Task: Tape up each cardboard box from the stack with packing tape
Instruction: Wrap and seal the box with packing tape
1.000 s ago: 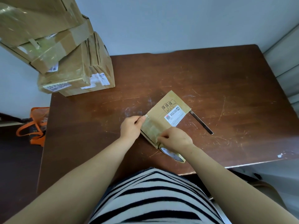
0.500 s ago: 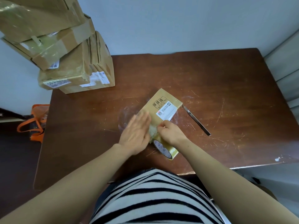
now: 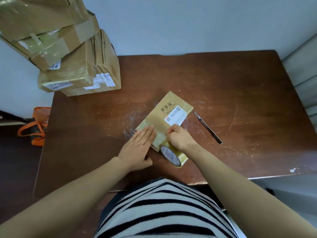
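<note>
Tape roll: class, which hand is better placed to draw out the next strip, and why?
Right. The right hand holds the tape roll; the left hand lies flat on the box.

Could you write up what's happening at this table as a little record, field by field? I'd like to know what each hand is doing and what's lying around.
Surface: brown wooden table, scratched
Work item: small flat cardboard box, white label on top
Left hand: left hand flat, fingers straight, pressing tape onto the box's near end
Right hand: right hand curled on the roll of packing tape at the box's near edge
Stack: cardboard boxes, far left corner
Beside box: slim metal tool, to its right
Floor: orange bag, left of table
</note>
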### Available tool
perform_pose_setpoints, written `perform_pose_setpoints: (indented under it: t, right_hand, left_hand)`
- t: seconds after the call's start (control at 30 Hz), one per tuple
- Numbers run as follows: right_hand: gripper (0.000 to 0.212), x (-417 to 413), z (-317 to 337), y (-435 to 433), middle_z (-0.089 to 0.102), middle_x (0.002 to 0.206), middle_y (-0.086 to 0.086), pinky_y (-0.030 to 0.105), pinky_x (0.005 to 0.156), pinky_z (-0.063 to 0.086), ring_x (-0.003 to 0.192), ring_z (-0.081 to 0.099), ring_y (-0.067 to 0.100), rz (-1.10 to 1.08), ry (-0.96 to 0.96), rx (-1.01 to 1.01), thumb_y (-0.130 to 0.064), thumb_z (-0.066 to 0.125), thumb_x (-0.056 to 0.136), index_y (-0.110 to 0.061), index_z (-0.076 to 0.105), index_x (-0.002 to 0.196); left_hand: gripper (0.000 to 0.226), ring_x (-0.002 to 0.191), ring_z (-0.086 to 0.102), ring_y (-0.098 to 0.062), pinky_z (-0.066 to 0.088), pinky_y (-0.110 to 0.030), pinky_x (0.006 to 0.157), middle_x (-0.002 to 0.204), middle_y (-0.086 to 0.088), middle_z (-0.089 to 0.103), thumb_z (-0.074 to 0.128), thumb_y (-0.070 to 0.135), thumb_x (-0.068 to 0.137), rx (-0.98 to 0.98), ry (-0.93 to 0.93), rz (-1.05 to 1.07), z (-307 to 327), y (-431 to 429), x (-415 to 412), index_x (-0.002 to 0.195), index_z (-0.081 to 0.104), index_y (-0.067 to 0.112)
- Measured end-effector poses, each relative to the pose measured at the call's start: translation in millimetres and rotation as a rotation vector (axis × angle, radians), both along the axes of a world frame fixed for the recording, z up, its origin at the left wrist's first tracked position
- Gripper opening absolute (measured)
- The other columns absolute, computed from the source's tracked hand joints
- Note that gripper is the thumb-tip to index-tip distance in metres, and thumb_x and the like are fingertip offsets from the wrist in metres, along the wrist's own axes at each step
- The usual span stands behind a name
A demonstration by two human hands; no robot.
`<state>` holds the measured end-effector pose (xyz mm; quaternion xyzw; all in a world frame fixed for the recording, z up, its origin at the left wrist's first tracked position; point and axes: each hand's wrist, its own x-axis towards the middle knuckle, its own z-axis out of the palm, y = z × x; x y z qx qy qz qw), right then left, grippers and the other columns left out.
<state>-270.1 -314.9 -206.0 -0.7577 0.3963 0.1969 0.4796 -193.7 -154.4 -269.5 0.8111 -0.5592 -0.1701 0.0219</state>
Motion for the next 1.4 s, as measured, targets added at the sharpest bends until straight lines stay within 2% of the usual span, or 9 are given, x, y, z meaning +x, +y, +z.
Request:
perform_pose_setpoints:
  t: [0.2, 0.37, 0.47, 0.57, 0.67, 0.83, 1.0, 1.13, 1.4]
  right_hand:
    - [0.021, -1.2, -0.5, -0.4, 0.052, 0.081, 0.0, 0.03, 0.068, 0.037, 0.077, 0.047, 0.02, -0.009, -0.013, 0.032, -0.006, 0.034, 0.083, -0.016, 0.05, 0.093]
    - [0.019, -2.0, 0.9, -3.7, 0.051, 0.081, -0.001, 0.03, 0.074, 0.038, 0.083, 0.048, 0.022, -0.082, -0.018, 0.09, -0.008, 0.039, 0.086, -0.023, 0.049, 0.08]
    - [0.02, -1.4, 12.0, -8.6, 0.051, 0.078, -0.001, 0.027, 0.065, 0.037, 0.075, 0.047, 0.02, -0.129, -0.038, 0.141, -0.007, 0.044, 0.086, -0.022, 0.049, 0.075]
    - [0.022, 3.5, 33.9, -13.0, 0.053, 0.074, 0.001, 0.026, 0.06, 0.037, 0.068, 0.048, 0.018, -0.138, -0.096, 0.215, -0.002, 0.051, 0.084, -0.021, 0.052, 0.074]
    - [0.013, 9.9, 61.5, -14.1, 0.062, 0.072, 0.003, 0.026, 0.06, 0.049, 0.062, 0.058, 0.016, -0.181, -0.302, 0.377, -0.006, 0.062, 0.088, -0.019, 0.06, 0.085]
    - [0.023, 17.8, 83.1, -3.6, 0.067, 0.084, 0.013, 0.027, 0.076, 0.056, 0.078, 0.065, 0.026, -0.002, -0.613, 0.485, -0.019, 0.059, 0.093, -0.025, 0.062, 0.115]
    - [0.015, 8.8, 68.7, 3.6, 0.07, 0.074, -0.009, 0.013, 0.063, 0.048, 0.069, 0.064, 0.002, 0.016, -0.675, 0.301, -0.01, 0.057, 0.094, -0.01, 0.072, 0.097]
    - [0.013, 4.3, 51.8, 1.4, 0.07, 0.088, 0.021, 0.033, 0.068, 0.051, 0.075, 0.06, 0.028, -0.038, -0.52, 0.342, -0.015, 0.06, 0.093, -0.014, 0.073, 0.089]
    - [0.014, 14.3, 31.2, 12.2, 0.07, 0.084, 0.001, 0.031, 0.085, 0.052, 0.085, 0.064, 0.015, -0.028, -0.493, 0.325, -0.01, 0.062, 0.091, -0.017, 0.071, 0.085]
  left_hand:
    - [0.11, 0.145, -0.021, -0.019, -0.013, -0.03, 0.117, 0.155, -0.008, -0.029, 0.055, 0.055, 0.08, 0.085, 0.097, 0.264, 9.3, -4.4, 15.2, 0.15, -0.017, 0.01]
    - [0.123, 0.147, -0.014, -0.03, -0.02, -0.042, 0.114, 0.158, -0.017, -0.016, 0.065, 0.065, 0.068, 0.041, -0.042, 0.157, 6.2, -9.2, -4.4, 0.152, -0.009, 0.014]
    - [0.104, 0.139, 0.032, -0.037, 0.014, -0.049, 0.117, 0.149, -0.022, 0.035, 0.076, 0.058, 0.066, -0.046, -0.062, 0.15, 4.5, -12.2, -6.8, 0.147, 0.035, 0.008]
    - [0.083, 0.105, 0.062, -0.038, 0.055, -0.051, 0.085, 0.119, -0.019, 0.059, 0.09, 0.033, 0.055, -0.233, -0.003, 0.221, 10.8, -12.6, -2.0, 0.125, 0.059, 0.001]
    - [0.064, 0.084, 0.068, -0.032, 0.055, -0.038, 0.06, 0.114, -0.013, 0.065, 0.085, 0.021, 0.065, -0.342, 0.011, 0.342, 29.9, -12.9, -0.4, 0.121, 0.062, 0.002]
    - [0.027, 0.083, 0.065, -0.028, 0.048, -0.033, 0.073, 0.093, -0.007, 0.066, 0.066, 0.018, 0.087, -0.43, 0.268, 0.585, 48.2, -13.8, 6.8, 0.109, 0.056, 0.006]
    - [0.05, 0.087, 0.064, -0.02, 0.053, -0.037, 0.082, 0.087, 0.009, 0.063, 0.065, 0.015, 0.085, -0.483, 0.437, 0.786, 53.9, -4.2, 29.3, 0.131, 0.049, 0.024]
    - [0.059, 0.089, 0.065, -0.017, 0.053, -0.041, 0.087, 0.097, 0.004, 0.067, 0.066, 0.011, 0.083, -0.485, 0.558, 0.714, 51.2, 0.4, 26.7, 0.135, 0.046, 0.03]
    - [0.083, 0.108, 0.055, -0.011, 0.044, -0.028, 0.096, 0.135, 0.0, 0.053, 0.057, 0.026, 0.07, -0.302, 0.981, 0.725, 61.1, 1.8, 32.9, 0.148, 0.029, 0.034]
